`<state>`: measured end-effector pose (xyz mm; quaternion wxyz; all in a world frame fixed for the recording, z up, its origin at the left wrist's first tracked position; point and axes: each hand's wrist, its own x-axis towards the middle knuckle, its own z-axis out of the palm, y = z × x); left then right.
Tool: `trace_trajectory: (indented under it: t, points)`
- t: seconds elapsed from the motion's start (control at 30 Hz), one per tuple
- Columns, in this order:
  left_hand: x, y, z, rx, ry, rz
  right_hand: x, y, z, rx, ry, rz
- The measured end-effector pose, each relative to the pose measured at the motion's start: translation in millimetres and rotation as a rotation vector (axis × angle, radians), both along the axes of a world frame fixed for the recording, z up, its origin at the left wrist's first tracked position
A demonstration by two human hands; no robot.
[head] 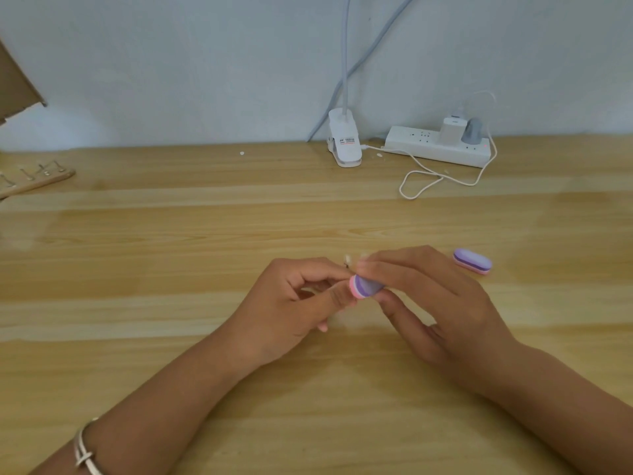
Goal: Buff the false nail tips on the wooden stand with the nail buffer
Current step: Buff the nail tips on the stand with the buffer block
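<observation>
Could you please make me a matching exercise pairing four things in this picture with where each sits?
Things: 1 centre buffer; 2 right-side buffer; 3 wooden stand; 4 power strip.
Places: A far left of the table; B gripped in the right hand; C by the wall; D lying loose on the table.
Pairs: 1-B, 2-D, 3-A, 4-C.

The worktop [205, 214] is pale wood, grain showing, with a soft sheen. The nail buffer [364, 286] gripped in the right hand [442, 303] looks like matt foam in pink and purple layers; so does a second buffer [472, 261] at 3 o'clock. The false nail tip [347, 259] pinched by the left hand [294, 303] is pale, seemingly plastic. At 10 o'clock the wooden stand [37, 181] is matt wood with thin metal clips [42, 168]. At 1 o'clock the power strip [435, 145] and lamp clamp [346, 145] are smooth white plastic. The bracelet [84, 447] is shiny metal.
</observation>
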<state>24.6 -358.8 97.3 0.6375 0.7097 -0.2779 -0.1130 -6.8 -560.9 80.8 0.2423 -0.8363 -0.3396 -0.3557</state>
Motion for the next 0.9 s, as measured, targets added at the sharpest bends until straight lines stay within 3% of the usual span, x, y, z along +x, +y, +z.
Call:
trace_trajectory:
  t: [0.43, 0.9]
  points:
    - [3, -1, -7, -0.009, -0.077, 0.071, 6, -8, 4, -0.052, -0.023, -0.066]
    - [3, 1, -9, 0.025, -0.124, 0.067, 4, 0, 0, -0.085, -0.007, 0.039]
